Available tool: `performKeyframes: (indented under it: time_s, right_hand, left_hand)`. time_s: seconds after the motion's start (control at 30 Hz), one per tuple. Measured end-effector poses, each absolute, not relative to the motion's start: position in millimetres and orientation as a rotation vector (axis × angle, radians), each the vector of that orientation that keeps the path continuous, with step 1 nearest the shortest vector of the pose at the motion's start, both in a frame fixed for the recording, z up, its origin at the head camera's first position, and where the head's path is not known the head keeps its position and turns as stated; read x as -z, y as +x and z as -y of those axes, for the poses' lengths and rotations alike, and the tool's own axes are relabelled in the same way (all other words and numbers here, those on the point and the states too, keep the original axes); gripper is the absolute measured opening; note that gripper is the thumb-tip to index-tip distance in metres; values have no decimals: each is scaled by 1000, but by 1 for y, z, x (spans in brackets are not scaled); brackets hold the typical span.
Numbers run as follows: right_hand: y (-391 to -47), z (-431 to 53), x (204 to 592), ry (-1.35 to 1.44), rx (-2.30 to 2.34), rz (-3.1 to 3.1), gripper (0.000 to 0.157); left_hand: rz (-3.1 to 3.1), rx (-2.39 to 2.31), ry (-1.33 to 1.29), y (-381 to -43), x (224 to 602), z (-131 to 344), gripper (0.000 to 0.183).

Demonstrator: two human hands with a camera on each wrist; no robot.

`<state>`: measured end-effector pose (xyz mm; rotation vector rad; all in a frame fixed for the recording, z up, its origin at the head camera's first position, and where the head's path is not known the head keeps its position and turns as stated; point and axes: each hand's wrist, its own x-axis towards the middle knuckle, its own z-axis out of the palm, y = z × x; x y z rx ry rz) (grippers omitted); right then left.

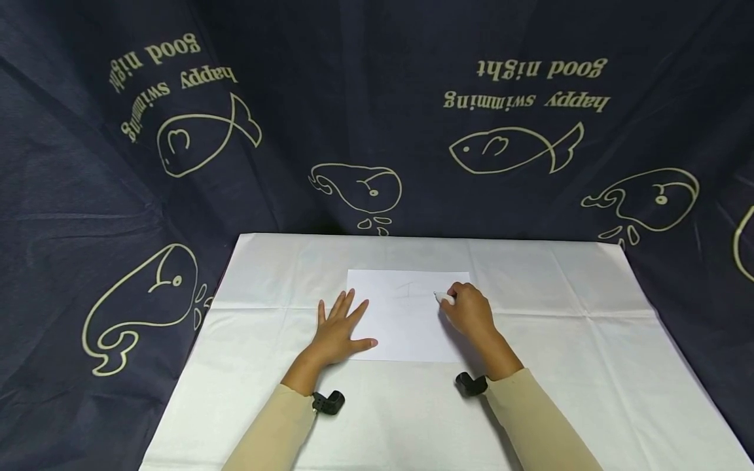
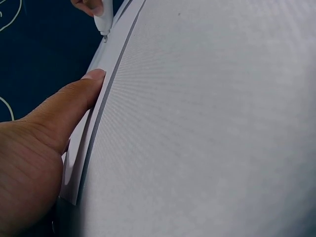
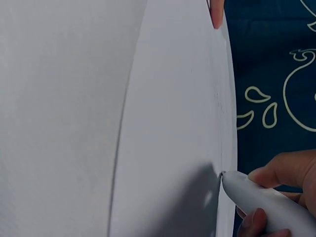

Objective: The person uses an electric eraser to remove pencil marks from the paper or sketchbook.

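Note:
A white sheet of paper (image 1: 394, 333) lies on the white-covered table, with a few faint thin strokes near its upper middle. My left hand (image 1: 333, 338) rests on the paper's left edge, fingers spread and thumb stretched along the near side; in the left wrist view its thumb (image 2: 74, 101) lies on the sheet by the paper's edge. My right hand (image 1: 471, 311) grips a thick white pen (image 1: 443, 297) over the right part of the sheet. In the right wrist view the pen (image 3: 261, 200) points down, its tip right at the paper's surface, casting a shadow.
The creased white cloth (image 1: 577, 366) covers the table around the sheet. Behind and beside the table hangs a dark blue curtain (image 1: 353, 98) with fish and whale drawings. Each wrist carries a small black camera, one at the left wrist (image 1: 328, 402), one at the right (image 1: 471, 384).

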<state>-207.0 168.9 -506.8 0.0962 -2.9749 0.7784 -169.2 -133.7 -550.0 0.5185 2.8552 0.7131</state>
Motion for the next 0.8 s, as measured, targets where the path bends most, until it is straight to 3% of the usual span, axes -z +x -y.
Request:
performKeyframes:
  time_s: [0.8]
  right_hand:
    - [-207,-164,508,147,-783,2990,18]
  left_hand:
    - [-2859,-717,527,-170,551,133,91]
